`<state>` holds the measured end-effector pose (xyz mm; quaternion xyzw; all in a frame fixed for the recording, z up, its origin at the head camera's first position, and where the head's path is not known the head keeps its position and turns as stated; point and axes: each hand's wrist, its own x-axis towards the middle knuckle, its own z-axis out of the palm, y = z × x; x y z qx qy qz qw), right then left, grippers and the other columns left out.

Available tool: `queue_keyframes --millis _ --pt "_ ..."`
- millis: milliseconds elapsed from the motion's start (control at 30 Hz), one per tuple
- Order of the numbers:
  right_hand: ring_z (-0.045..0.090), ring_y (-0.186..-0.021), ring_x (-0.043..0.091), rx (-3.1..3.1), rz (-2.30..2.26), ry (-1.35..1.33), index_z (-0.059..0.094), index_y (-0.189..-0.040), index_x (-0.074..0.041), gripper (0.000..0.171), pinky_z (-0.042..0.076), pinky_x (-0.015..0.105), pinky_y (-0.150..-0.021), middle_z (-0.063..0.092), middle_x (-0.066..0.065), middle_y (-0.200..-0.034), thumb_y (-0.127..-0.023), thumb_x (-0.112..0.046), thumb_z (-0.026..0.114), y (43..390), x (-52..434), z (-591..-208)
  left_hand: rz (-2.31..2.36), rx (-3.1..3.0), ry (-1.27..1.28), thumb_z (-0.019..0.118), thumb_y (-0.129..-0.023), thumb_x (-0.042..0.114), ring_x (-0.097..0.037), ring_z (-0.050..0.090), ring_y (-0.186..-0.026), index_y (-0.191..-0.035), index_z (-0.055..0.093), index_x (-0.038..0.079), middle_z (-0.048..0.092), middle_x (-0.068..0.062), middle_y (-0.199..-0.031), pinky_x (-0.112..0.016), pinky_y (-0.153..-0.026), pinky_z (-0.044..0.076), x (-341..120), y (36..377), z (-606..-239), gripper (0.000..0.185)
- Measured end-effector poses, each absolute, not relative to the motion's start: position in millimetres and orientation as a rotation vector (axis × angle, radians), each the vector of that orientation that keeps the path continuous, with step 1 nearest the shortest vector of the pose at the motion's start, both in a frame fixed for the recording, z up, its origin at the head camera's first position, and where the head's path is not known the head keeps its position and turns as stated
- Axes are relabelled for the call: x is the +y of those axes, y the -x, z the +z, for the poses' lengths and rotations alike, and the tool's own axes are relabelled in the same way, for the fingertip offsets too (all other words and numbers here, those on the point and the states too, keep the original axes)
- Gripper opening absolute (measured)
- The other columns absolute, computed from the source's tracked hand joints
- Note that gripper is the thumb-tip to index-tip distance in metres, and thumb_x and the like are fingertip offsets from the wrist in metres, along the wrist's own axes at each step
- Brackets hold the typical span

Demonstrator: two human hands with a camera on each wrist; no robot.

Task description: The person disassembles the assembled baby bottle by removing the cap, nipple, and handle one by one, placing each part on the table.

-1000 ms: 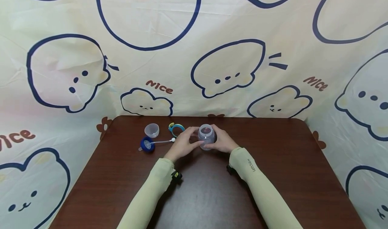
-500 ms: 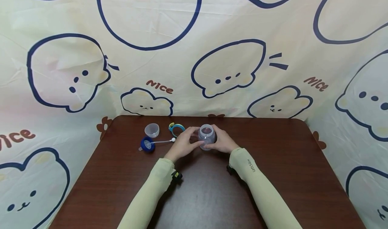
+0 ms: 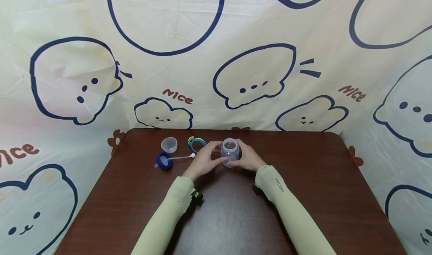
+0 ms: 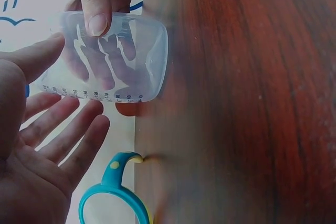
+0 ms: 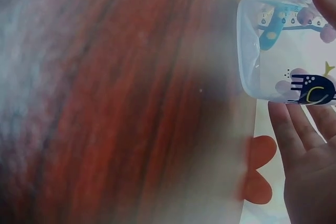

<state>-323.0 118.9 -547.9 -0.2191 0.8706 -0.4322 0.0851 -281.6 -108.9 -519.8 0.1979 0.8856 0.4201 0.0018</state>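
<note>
A clear plastic baby bottle (image 3: 231, 155), its neck uncovered, stands upright between both hands near the back of the table. My left hand (image 3: 203, 162) holds its left side, thumb in front and fingers spread behind. From the opposite side my right hand (image 3: 249, 157) grips it, its thumb on the front and its fingers around the far wall. Measuring marks run along the bottle (image 4: 149, 59) in the left wrist view. A dark blue printed figure shows on the bottle (image 5: 249, 51) in the right wrist view.
Left of the hands lie a blue bottle collar (image 3: 164, 161) with a straw (image 3: 180, 158) and a translucent cap (image 3: 169, 145). A teal and yellow ring handle (image 3: 192, 145) sits close to my left hand. The brown table (image 3: 303, 195) meets a printed cloth (image 3: 202, 75) behind.
</note>
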Motion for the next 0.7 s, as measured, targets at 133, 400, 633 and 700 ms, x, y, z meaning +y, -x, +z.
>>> queue_keyframes --millis 133,400,633,700 --pt "0.060 -0.126 0.023 2.596 -1.291 0.660 0.046 -0.146 -0.021 0.087 0.049 0.049 -0.108 0.061 0.001 -0.136 -0.075 -0.030 0.095 322.8 119.3 -548.6 1.338 2.766 -0.629 0.078 -0.095 0.030 -0.024 0.067 -0.119 -0.146 0.054 0.016 0.062 -0.003 -0.131 -0.044 -0.101 0.057 -109.5 281.0 -519.5 0.058" --pt "0.059 -0.128 0.023 2.591 -1.272 0.636 0.045 -0.148 -0.020 0.089 0.049 0.050 -0.110 0.061 0.002 -0.138 -0.076 -0.032 0.095 320.9 118.8 -545.1 1.347 2.744 -0.652 0.077 -0.095 0.027 -0.027 0.067 -0.119 -0.147 0.053 0.016 0.061 -0.005 -0.131 -0.045 -0.100 0.058 -111.1 280.6 -518.2 0.059" --pt "0.058 -0.130 0.025 2.581 -1.270 0.619 0.044 -0.151 -0.018 0.093 0.047 0.052 -0.112 0.060 0.004 -0.142 -0.075 -0.033 0.095 320.3 118.8 -544.1 1.342 2.738 -0.665 0.077 -0.096 0.025 -0.030 0.068 -0.120 -0.149 0.052 0.017 0.061 -0.005 -0.132 -0.048 -0.099 0.057 -111.9 280.8 -518.7 0.059" --pt "0.057 -0.131 0.025 2.581 -1.265 0.619 0.042 -0.152 -0.017 0.095 0.047 0.052 -0.112 0.059 0.005 -0.143 -0.075 -0.035 0.095 320.3 118.8 -544.4 1.336 2.738 -0.667 0.076 -0.096 0.026 -0.030 0.067 -0.120 -0.149 0.051 0.017 0.061 -0.005 -0.132 -0.049 -0.100 0.057 -112.0 280.4 -518.9 0.059"
